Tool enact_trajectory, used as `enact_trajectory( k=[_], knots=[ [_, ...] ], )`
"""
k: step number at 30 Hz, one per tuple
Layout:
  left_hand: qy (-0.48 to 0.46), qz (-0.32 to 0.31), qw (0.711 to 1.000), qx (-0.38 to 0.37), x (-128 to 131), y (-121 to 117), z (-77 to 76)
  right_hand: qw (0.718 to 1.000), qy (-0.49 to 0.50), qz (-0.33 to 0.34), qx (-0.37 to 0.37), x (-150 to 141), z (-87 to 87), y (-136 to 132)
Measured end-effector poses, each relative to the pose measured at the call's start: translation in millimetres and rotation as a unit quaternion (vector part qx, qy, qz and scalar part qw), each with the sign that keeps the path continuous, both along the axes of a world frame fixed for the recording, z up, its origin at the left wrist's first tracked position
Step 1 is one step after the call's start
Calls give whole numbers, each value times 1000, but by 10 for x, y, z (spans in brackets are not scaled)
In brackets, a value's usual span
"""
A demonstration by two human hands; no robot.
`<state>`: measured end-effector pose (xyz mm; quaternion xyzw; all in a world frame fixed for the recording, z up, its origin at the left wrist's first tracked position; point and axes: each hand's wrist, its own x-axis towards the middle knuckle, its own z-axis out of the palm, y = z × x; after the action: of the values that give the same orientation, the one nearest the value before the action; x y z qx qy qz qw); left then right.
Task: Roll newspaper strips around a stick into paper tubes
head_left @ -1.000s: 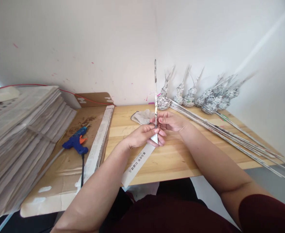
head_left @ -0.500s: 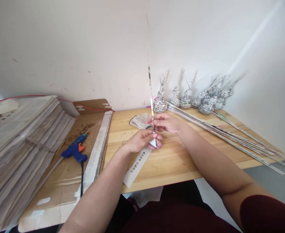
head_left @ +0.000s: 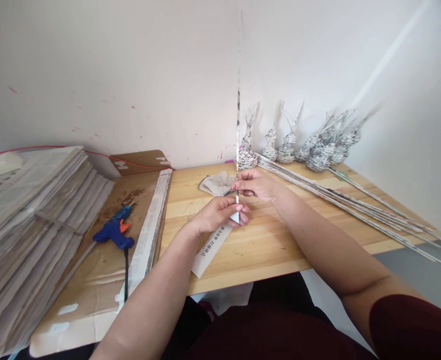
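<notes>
A thin rolled newspaper stick [head_left: 238, 115] stands nearly upright above the wooden table, its top end faint against the wall. At its lower end my left hand [head_left: 220, 214] pinches the roll, where a printed paper strip [head_left: 211, 252] runs out toward the table's front edge. Slightly higher, the fingertips of my right hand [head_left: 257, 185] close around the same stick. Behind my hands lies a crumpled grey cloth [head_left: 216, 183], partly covered by them.
Several woven paper figures [head_left: 288, 147] line the wall, with long paper sticks [head_left: 329, 197] across the table's right side. On the left are a blue glue gun [head_left: 115, 227] on cardboard [head_left: 89, 280], folded newspaper strips [head_left: 149, 225] and a tall newspaper stack [head_left: 29, 240].
The stick has swung from a slight left lean to almost vertical. My right fingers have closed more tightly on it, and the paper strip's visible part is a little shorter.
</notes>
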<state>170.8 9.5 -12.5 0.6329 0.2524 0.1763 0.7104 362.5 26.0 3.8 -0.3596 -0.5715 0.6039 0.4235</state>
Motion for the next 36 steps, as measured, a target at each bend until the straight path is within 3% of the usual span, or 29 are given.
enact_trajectory(
  k=[8, 13, 19, 25, 28, 30, 33, 36],
  knots=[
    [18, -4, 1000, -5, -1, -9, 3, 1000, -11, -9, -5, -21, -9, 9],
    [12, -3, 1000, -9, 1, -14, 12, 998, 0, -64, -8, -24, 31, -6],
    [7, -2, 1000, -3, -8, -9, 1, 1000, -9, -9, -12, 0, 40, -3],
    [10, 11, 1000, 3, -11, -1, -8, 995, -30, -91, 5, -65, 14, 10],
    [3, 26, 1000, 3, -11, 4, 4, 989, -55, -137, 29, -82, -77, 61],
    [-3, 29, 1000, 8, -10, 11, 10, 971, -136, -173, 90, -93, -182, 110],
    [-10, 25, 999, 19, -7, 21, 7, 917, -314, -141, 201, -120, -339, 172],
    [-9, 29, 999, 15, -5, 27, -5, 859, -430, -184, 208, -128, -401, 193]
  ],
)
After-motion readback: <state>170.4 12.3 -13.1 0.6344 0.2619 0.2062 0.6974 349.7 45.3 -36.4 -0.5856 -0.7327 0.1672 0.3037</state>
